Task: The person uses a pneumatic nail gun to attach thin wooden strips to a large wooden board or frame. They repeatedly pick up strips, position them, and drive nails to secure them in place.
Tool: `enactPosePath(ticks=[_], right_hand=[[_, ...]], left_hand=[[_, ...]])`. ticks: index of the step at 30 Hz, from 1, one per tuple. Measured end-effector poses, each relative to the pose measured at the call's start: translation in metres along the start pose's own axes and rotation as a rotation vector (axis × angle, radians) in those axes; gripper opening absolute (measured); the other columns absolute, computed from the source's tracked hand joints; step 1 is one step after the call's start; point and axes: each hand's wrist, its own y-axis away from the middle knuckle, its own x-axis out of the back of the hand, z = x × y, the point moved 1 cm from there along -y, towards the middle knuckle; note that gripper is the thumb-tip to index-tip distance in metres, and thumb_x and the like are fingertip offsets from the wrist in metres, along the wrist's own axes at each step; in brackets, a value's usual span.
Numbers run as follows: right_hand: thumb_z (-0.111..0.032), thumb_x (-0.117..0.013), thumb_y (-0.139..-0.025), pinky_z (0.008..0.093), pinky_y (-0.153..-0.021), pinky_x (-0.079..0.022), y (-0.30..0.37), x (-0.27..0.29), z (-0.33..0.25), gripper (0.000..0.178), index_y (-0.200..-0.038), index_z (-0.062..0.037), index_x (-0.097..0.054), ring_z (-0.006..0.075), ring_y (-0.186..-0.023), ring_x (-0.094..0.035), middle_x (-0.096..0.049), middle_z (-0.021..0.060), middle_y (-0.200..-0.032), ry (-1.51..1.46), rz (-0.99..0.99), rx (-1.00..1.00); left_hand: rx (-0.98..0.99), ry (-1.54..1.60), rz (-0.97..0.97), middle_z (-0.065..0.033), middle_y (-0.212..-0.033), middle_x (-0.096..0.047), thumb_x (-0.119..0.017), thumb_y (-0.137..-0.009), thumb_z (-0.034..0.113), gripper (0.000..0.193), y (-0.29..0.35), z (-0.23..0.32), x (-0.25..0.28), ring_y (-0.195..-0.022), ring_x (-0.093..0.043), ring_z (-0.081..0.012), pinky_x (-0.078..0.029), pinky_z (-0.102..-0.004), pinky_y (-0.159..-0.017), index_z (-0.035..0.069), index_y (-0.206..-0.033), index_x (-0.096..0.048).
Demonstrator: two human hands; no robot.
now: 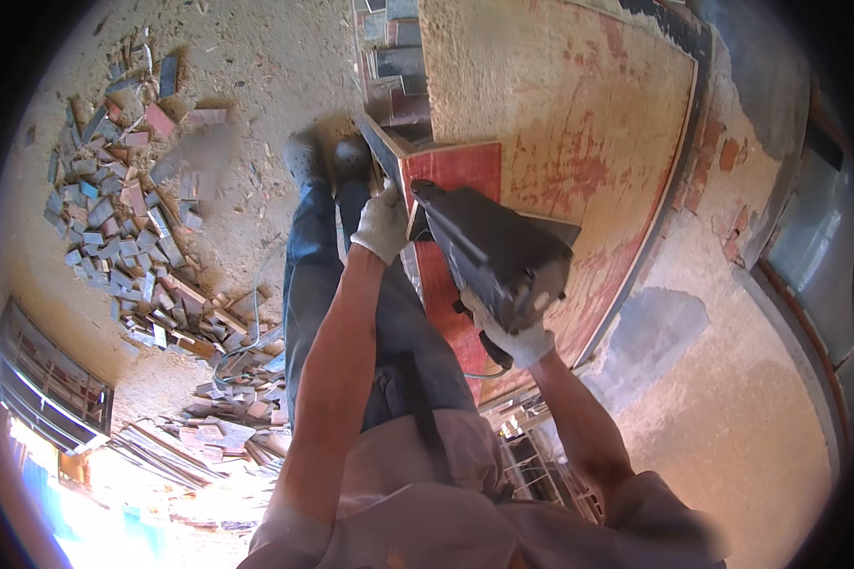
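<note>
The power tool (493, 256) lies on the plywood sheet (579, 123), with the right grip (512, 337) closed on its near end and the left grip (382, 223) resting at the sheet's edge just left of the tool's far end. Beyond the left grip, a stack of cut boards (394, 66) sits at the sheet's far left corner. Below and left of both grips, the person's legs (351, 294) stand on the floor (256, 76), feet just left of the sheet's corner. Well left of the left grip, a heap of offcuts (123, 199) spreads over the floor, running nearer toward a second pile (237, 408) beside the legs
</note>
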Motion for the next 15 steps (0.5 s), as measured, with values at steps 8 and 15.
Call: enactPosePath(ticks=[8, 15], right_hand=[[-0.015, -0.067, -0.097, 0.0365, -0.097, -0.053, -0.005, 0.002, -0.006, 0.038, -0.135, -0.0101, -0.061, 0.0189, -0.117, -0.062, -0.064, 0.0075, -0.131, -0.044, -0.066, -0.147], [-0.014, -0.066, -0.096, 0.0411, -0.103, -0.050, 0.004, -0.006, 0.008, 0.034, -0.130, -0.0100, -0.065, 0.0237, -0.123, -0.061, -0.067, 0.0068, -0.127, 0.183, 0.034, 0.070]], left_hand=[[0.007, 0.042, -0.075, -0.0139, -0.134, -0.063, -0.039, -0.107, 0.047, 0.052, 0.020, 0.042, -0.020, -0.123, -0.060, -0.0312, -0.045, -0.0471, -0.108, 0.005, -0.134, -0.056], [0.019, 0.078, -0.082, -0.0156, -0.136, -0.062, -0.039, -0.107, 0.046, 0.053, 0.020, 0.047, -0.021, -0.124, -0.060, -0.0328, -0.045, -0.0486, -0.109, 0.004, -0.136, -0.055]])
